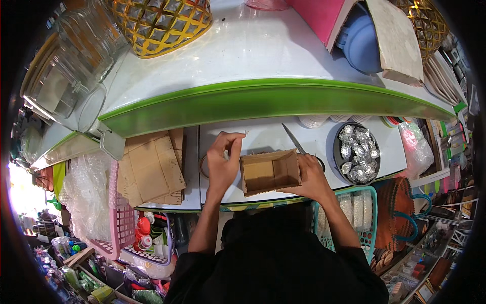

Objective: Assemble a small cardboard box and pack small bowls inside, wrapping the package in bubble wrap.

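Note:
A small open-topped cardboard box (270,171) sits on the white shelf before me, its bare inside facing up. My right hand (314,176) grips its right wall. Raised just left of the box, my left hand (224,157) has its index finger and thumb brought close together. A tiny pale bit shows by the index fingertip; whether the fingers hold it is unclear. Partly behind this hand lies a roll of tape (204,167). Beyond the box, scissors (293,138) lie with the blade pointing away, their dark handle partly covered by my right hand.
Flattened cardboard pieces (152,167) lie left. A dark round pan (336,152) of small foil-like cups stands right. The upper shelf's green edge (265,100) overhangs the far side. Pink (123,228) and teal (374,216) plastic baskets stand below the near edge.

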`<state>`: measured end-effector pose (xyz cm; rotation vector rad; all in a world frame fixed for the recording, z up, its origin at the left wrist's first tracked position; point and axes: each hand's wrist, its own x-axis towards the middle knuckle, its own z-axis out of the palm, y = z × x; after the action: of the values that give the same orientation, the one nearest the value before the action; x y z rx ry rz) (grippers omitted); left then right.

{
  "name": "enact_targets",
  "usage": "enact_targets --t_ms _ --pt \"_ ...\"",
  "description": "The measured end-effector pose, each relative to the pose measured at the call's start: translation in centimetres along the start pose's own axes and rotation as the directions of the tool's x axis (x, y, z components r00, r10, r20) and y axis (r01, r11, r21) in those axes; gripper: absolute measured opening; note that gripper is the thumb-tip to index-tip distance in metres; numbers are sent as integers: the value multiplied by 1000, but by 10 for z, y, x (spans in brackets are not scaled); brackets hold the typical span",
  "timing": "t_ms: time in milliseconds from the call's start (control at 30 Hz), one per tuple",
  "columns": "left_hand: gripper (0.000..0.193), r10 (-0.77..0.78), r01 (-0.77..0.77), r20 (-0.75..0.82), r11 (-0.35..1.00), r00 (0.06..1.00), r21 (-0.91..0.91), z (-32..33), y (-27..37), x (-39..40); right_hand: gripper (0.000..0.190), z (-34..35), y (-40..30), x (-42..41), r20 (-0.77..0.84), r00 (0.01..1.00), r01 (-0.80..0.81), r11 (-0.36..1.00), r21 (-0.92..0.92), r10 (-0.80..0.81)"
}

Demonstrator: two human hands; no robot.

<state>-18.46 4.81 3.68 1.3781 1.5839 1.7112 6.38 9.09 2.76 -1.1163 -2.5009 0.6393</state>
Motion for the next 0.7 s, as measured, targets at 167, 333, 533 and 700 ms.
enact_targets --t_ms 167,333,533,700 --pt "18 274 -377 326 871 905 315 -1 60 -13 100 3 -1 0 -14 996 -83 997 -3 83" --pt "32 138 -438 550 772 824 462 11 53 -15 95 0 -2 6 -18 1000 -15 1000 23 15" --pt "58 -26 -360 567 748 824 557 -2 55 -24 77 8 10 2 -62 998 2 999 35 0" --pt "73 -34 -352 565 751 825 559 -5 41 -35 66 3 -3 0 -60 997 -46 998 36 48"
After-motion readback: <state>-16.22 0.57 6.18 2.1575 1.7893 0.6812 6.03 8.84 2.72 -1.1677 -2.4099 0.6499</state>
